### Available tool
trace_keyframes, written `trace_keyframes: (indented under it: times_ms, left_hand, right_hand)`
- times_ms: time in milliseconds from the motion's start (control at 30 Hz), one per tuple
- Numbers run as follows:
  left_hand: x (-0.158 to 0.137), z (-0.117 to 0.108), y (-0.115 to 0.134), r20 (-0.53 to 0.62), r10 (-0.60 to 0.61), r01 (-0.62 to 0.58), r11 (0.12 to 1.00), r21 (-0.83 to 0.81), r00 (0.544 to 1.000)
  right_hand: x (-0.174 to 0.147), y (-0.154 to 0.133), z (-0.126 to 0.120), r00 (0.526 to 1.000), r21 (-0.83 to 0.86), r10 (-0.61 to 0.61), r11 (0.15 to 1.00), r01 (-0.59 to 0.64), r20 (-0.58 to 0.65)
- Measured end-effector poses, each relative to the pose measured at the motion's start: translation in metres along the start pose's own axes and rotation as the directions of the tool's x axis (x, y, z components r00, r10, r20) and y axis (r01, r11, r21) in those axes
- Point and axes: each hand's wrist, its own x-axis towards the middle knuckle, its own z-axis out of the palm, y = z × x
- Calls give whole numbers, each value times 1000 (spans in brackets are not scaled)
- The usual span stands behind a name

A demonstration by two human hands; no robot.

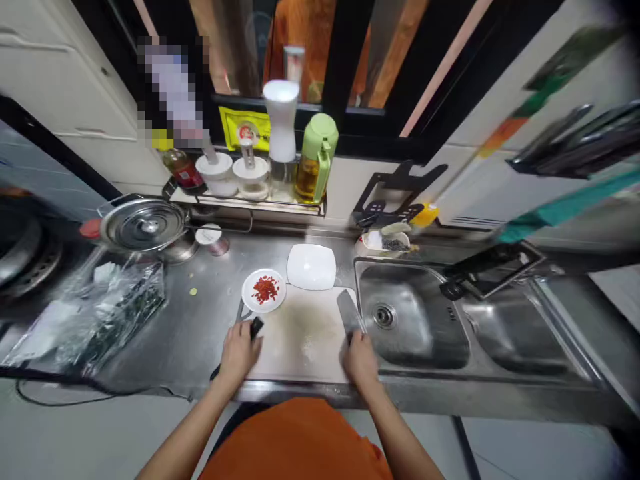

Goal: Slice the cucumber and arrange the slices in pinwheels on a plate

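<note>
My right hand (pixel 361 359) is closed around the handle of a kitchen knife (pixel 349 311). Its broad blade points away from me over the right edge of the white cutting board (pixel 280 353). At the board's left edge, my left hand (pixel 239 355) is wrapped round a black stick-like object (pixel 257 326); its ends stick out above and below the fist, and its kind is unclear. Chopped red pieces (pixel 265 289) lie on a small white plate (pixel 249 301) at the board's far left corner. Beside that plate is a white rectangular dish (pixel 311 267). Wet marks show on the board.
A double steel sink (pixel 415 320) lies to the right. Plastic-wrapped greens (pixel 115 313) and a lidded pot (pixel 147 225) stand left. Behind, a rack (pixel 250 205) carries seasoning jars and an oil bottle (pixel 315 160). A holder (pixel 367 252) sits behind the sink.
</note>
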Motion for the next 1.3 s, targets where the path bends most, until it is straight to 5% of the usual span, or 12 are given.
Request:
trace_keyframes:
  times_ms: [167, 333, 633, 800, 967, 1300]
  left_hand:
    - [0, 18, -1, -32, -88, 88, 996, 15, 996]
    - [4, 22, -7, -40, -52, 50, 998, -41, 998]
    - [3, 16, 26, 100, 278, -249, 941, -230, 956]
    - [11, 22, 53, 187, 350, -290, 913, -287, 918]
    - [14, 32, 53, 198, 343, -280, 916, -288, 918]
    - [11, 43, 44, 12, 399, -386, 894, -229, 917]
  right_hand:
    - [7, 6, 13, 996, 15, -85, 996, 86, -27]
    - [4, 6, 10, 996, 114, -41, 992, 49, -77]
    - [-19, 5, -1, 979, 322, -93, 935, 148, -180]
    - [-44, -26, 3, 966, 365, -237, 895, 257, -101]
    - [-57, -45, 13, 961, 389, -270, 880, 274, -65]
    - [-54, -48, 1, 954, 317, -284, 917, 241, 97]
